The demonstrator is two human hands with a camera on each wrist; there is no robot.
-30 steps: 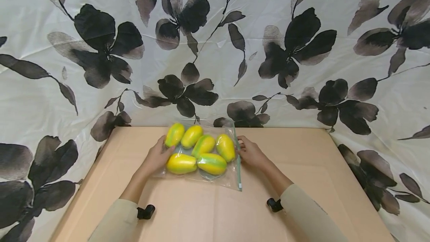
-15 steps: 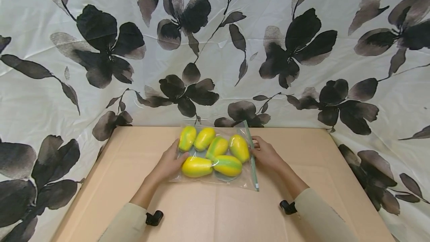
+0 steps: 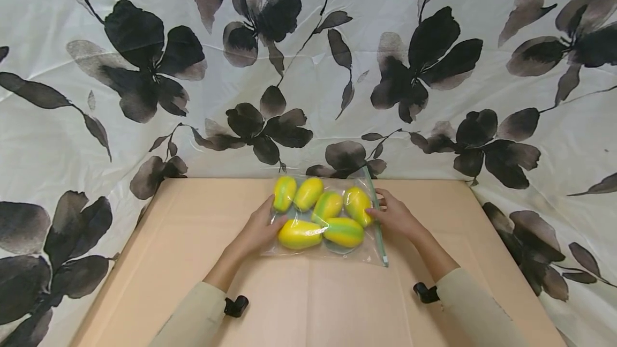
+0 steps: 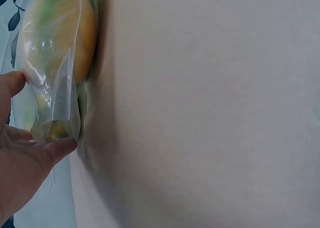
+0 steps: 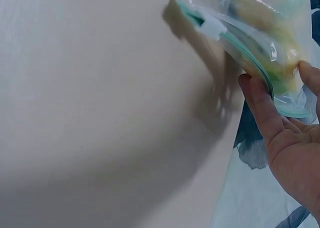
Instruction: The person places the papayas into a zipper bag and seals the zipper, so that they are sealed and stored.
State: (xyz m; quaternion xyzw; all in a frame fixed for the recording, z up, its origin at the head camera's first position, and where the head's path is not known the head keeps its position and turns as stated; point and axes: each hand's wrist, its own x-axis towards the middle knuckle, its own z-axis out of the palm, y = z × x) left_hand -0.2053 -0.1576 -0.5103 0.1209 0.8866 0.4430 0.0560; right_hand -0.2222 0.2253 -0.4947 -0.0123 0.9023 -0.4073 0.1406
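Note:
A clear zip bag [image 3: 332,250] holds several yellow-green mangoes [image 3: 300,234]. Its green zip edge with a white slider faces right. My left hand [image 3: 258,227] grips the bag's left end, thumb on the near face and fingers at the underside, as the left wrist view shows. At the zip side my right hand [image 3: 397,214] grips the bag, thumb over the film beside a mango and fingers behind the zip edge. In the right wrist view the bag [image 5: 260,33] casts a shadow on the board and looks raised from it at that end.
Beneath lies a tan cardboard-like tabletop [image 3: 308,304] with fold lines. A white cloth [image 3: 337,84] printed with dark flowers hangs behind its far edge and at both sides. Black wrist cameras [image 3: 236,306] sit by both sleeves.
Both hands have carried the bag to the right along the table's far edge. My right thumb has come over onto the bag's face.

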